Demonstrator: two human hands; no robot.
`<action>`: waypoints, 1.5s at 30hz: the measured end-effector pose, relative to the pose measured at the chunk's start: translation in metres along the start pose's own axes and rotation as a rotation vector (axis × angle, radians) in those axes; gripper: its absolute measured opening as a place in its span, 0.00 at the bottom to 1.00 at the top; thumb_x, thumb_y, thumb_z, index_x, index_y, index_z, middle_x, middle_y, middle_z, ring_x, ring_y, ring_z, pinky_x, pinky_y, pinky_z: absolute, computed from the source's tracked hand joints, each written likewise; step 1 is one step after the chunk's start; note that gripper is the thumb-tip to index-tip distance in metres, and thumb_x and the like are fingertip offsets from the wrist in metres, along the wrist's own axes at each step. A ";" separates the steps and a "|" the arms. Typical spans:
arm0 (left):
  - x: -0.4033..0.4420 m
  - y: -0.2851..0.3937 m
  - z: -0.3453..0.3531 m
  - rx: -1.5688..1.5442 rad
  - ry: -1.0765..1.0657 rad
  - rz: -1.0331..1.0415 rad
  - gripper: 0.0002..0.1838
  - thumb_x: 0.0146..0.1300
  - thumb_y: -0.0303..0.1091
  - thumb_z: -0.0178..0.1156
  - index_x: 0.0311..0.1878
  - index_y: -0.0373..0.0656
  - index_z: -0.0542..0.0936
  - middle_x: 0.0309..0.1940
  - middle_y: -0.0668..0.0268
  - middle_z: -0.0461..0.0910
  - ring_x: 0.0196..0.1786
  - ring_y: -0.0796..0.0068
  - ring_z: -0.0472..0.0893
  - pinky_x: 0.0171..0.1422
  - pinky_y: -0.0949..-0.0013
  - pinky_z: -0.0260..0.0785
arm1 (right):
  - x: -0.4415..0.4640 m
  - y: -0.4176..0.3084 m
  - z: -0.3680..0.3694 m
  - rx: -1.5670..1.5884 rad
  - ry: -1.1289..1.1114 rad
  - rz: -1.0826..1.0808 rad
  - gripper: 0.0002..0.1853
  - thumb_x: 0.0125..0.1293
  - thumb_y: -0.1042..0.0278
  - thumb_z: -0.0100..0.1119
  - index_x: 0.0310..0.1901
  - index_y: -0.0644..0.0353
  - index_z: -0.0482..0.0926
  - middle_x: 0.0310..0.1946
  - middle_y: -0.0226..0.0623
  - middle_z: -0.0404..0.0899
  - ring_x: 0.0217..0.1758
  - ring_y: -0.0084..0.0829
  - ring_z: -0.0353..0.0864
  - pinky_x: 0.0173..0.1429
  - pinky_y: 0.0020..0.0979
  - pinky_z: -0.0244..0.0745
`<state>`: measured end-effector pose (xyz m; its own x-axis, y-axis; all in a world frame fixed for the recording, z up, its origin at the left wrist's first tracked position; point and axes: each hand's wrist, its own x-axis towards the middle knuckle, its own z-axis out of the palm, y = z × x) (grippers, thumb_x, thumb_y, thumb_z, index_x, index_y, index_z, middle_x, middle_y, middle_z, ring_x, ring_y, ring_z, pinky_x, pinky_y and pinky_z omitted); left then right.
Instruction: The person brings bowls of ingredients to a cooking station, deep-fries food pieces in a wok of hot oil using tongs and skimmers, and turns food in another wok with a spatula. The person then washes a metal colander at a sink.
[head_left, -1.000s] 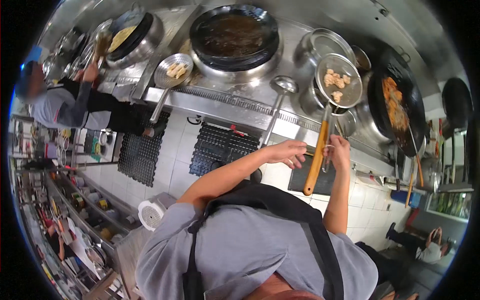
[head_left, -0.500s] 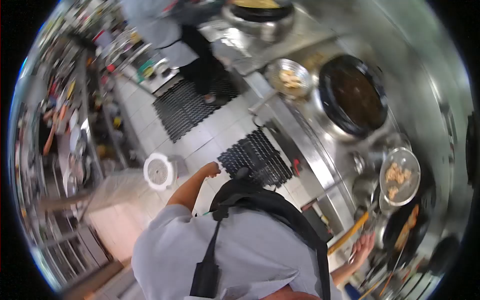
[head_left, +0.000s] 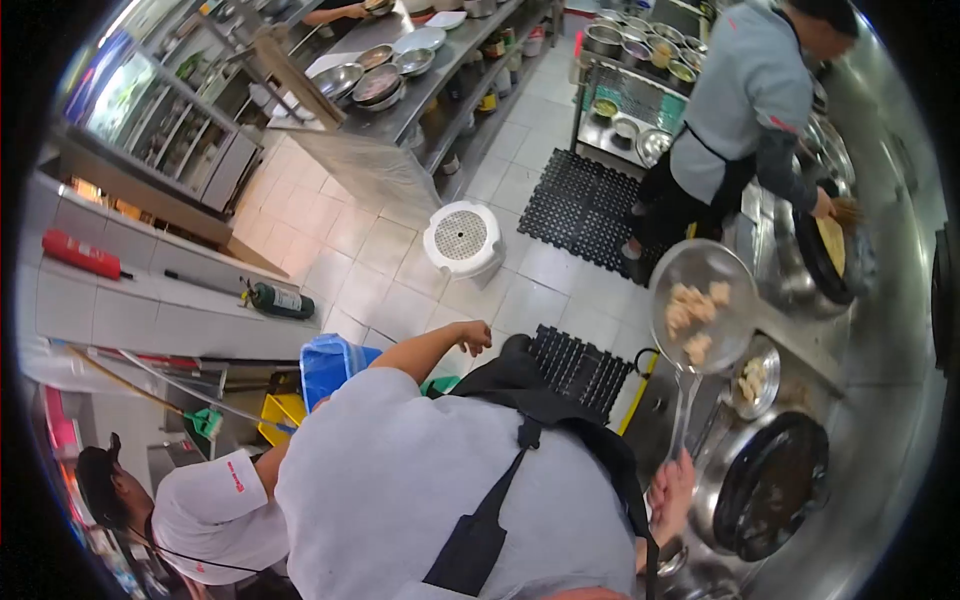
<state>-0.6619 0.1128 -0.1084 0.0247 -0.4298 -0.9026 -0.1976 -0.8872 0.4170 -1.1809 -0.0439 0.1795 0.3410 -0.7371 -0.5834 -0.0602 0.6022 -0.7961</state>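
Observation:
My right hand [head_left: 671,490], at the lower right, is closed around the handle of a mesh strainer [head_left: 735,348]. Several pale, battered pieces [head_left: 690,311] lie in the strainer, which is held up near the counter's edge. My left hand [head_left: 473,337] hangs over the floor in front of my body, its fingers curled with nothing visible in them. Just beyond the strainer, a perforated ladle [head_left: 769,365] with a few pale pieces rests beside a black wok [head_left: 775,485] of dark liquid.
A co-worker [head_left: 745,90] stands at another wok [head_left: 822,245] at the upper right. A second person [head_left: 215,510] is close on my left. A white stool [head_left: 463,240], black floor mats [head_left: 580,370], a blue-lined bin [head_left: 335,365] and a steel shelf counter [head_left: 440,75] surround the tiled floor.
The view has swung round to the left, away from the woks on the right. The strainer has moved with my right hand, keeping its pieces. My left hand has gone from open to curled.

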 end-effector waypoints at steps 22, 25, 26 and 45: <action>-0.078 -0.034 -0.518 -1.467 0.897 0.757 0.09 0.63 0.24 0.55 0.47 0.40 0.76 0.34 0.63 0.82 0.34 0.71 0.83 0.38 0.70 0.76 | 0.351 -0.121 0.855 -0.405 -1.038 -0.142 0.18 0.71 0.72 0.50 0.61 0.62 0.69 0.20 0.26 0.66 0.13 0.16 0.61 0.14 0.23 0.58; -0.091 -0.023 -0.563 -1.496 0.921 0.801 0.10 0.64 0.24 0.56 0.48 0.41 0.75 0.33 0.64 0.81 0.34 0.70 0.83 0.39 0.68 0.76 | 0.364 -0.087 0.924 -0.564 -0.949 -0.332 0.20 0.70 0.72 0.51 0.63 0.62 0.70 0.22 0.31 0.71 0.14 0.20 0.65 0.15 0.26 0.60; -0.094 -0.020 -0.572 -1.507 0.918 0.826 0.10 0.64 0.25 0.56 0.48 0.41 0.75 0.33 0.65 0.80 0.34 0.70 0.83 0.39 0.67 0.76 | 0.372 -0.074 0.940 -0.646 -0.913 -0.443 0.20 0.70 0.72 0.51 0.63 0.63 0.71 0.23 0.36 0.75 0.16 0.25 0.70 0.17 0.29 0.65; -0.065 -0.027 -0.620 -1.462 0.826 0.862 0.20 0.65 0.28 0.59 0.59 0.38 0.71 0.47 0.52 0.81 0.41 0.52 0.85 0.44 0.50 0.82 | 0.372 -0.137 0.692 -0.236 -0.870 0.029 0.21 0.71 0.72 0.52 0.64 0.63 0.68 0.20 0.26 0.68 0.12 0.15 0.61 0.13 0.22 0.59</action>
<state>-0.0503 0.0608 0.0055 0.8761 -0.3426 -0.3393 0.4545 0.3519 0.8183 -0.3969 -0.1888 0.1825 0.9201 -0.1719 -0.3518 -0.2379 0.4680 -0.8511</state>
